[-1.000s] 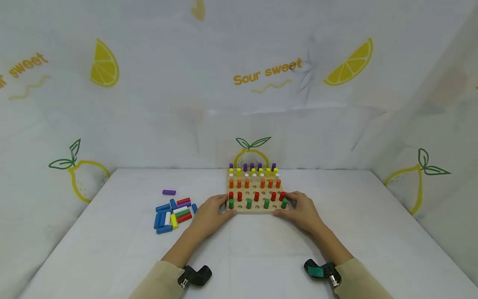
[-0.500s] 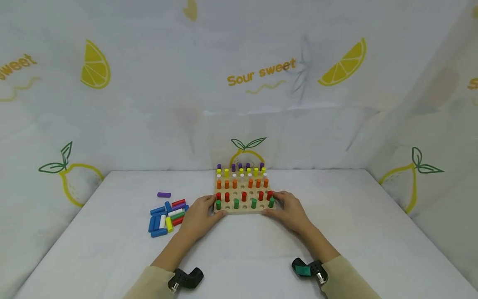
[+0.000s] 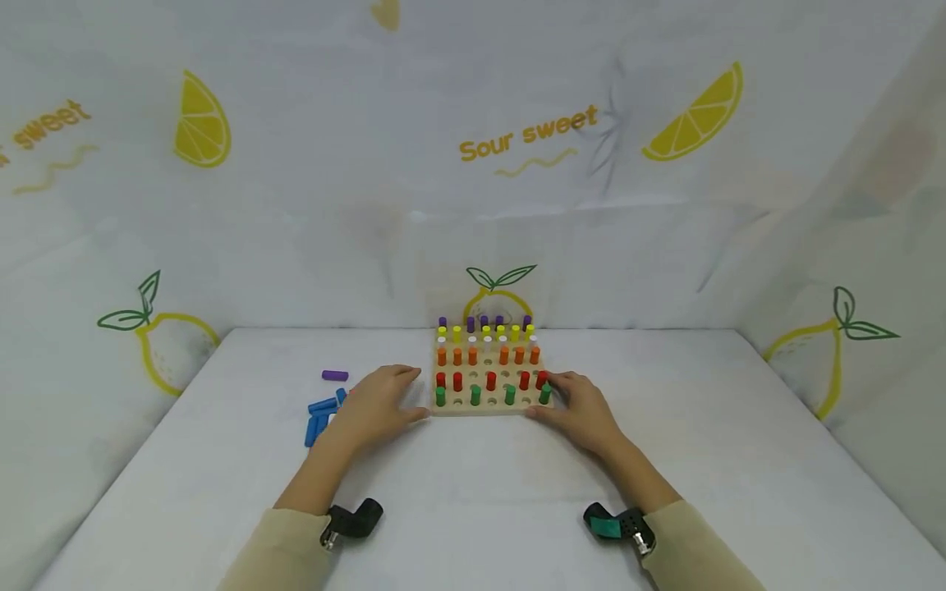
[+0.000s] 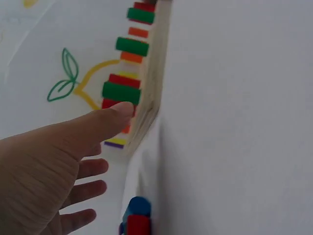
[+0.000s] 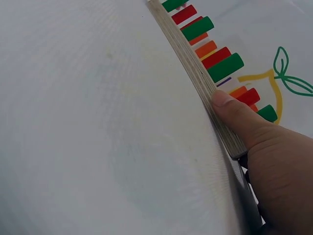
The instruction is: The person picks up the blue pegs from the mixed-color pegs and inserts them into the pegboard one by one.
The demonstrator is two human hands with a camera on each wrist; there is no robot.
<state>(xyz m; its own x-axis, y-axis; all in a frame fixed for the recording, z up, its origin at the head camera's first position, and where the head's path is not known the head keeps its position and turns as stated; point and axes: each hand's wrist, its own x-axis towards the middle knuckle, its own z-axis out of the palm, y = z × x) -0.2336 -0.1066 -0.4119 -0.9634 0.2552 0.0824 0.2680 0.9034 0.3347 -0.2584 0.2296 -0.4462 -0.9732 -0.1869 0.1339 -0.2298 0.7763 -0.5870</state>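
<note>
Blue, red and purple loose pegs (image 3: 322, 414) lie far left on the white table (image 3: 473, 492). My left hand (image 3: 373, 404), fingers straight and apart, rests just beside the wooden pegboard (image 3: 484, 406). My right hand (image 3: 580, 410) pinches its right corner. One-sided hold: the board may pivot, and upright pegs could topple.

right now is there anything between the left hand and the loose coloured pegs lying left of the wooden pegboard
Nothing visible. The left hand lies open on the white table beside the wooden pegboard, already right next to the loose coloured wooden pegs.
</note>
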